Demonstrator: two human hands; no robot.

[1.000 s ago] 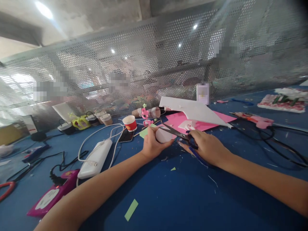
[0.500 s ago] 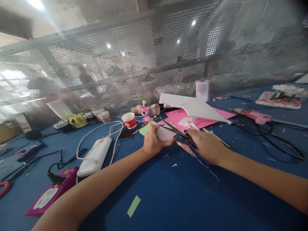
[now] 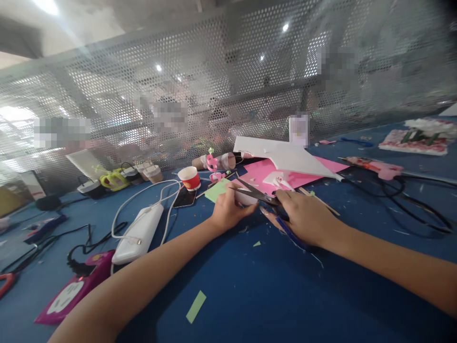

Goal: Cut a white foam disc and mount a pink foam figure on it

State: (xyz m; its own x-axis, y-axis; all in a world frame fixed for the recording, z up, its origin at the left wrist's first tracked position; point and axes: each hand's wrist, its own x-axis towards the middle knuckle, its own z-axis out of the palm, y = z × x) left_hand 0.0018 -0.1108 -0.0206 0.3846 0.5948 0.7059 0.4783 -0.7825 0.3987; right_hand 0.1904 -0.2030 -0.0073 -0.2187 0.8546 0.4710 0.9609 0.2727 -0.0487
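Observation:
My left hand [image 3: 227,211] pinches a small white paper piece [image 3: 245,198] just above the blue table [image 3: 250,295]. My right hand [image 3: 303,215] is closed round the blue handles of a pair of scissors [image 3: 257,194]. The dark blades point left and lie across the white piece, close to my left fingertips. Behind the hands lie a pink sheet [image 3: 271,174] and a large white sheet [image 3: 285,157]. A light green paper piece [image 3: 216,190] sits just beyond my left hand.
A white power bank [image 3: 137,234] with cables, a phone [image 3: 185,197], a red paper cup [image 3: 190,178], a pink device [image 3: 76,288] and a green paper strip [image 3: 195,307] lie left and front. A glue gun [image 3: 374,166] with black cables lies right. A perforated metal screen [image 3: 214,95] backs the table.
The scissor blades have closed in further over the white piece, and both hands have shifted slightly. The view has tilted a little.

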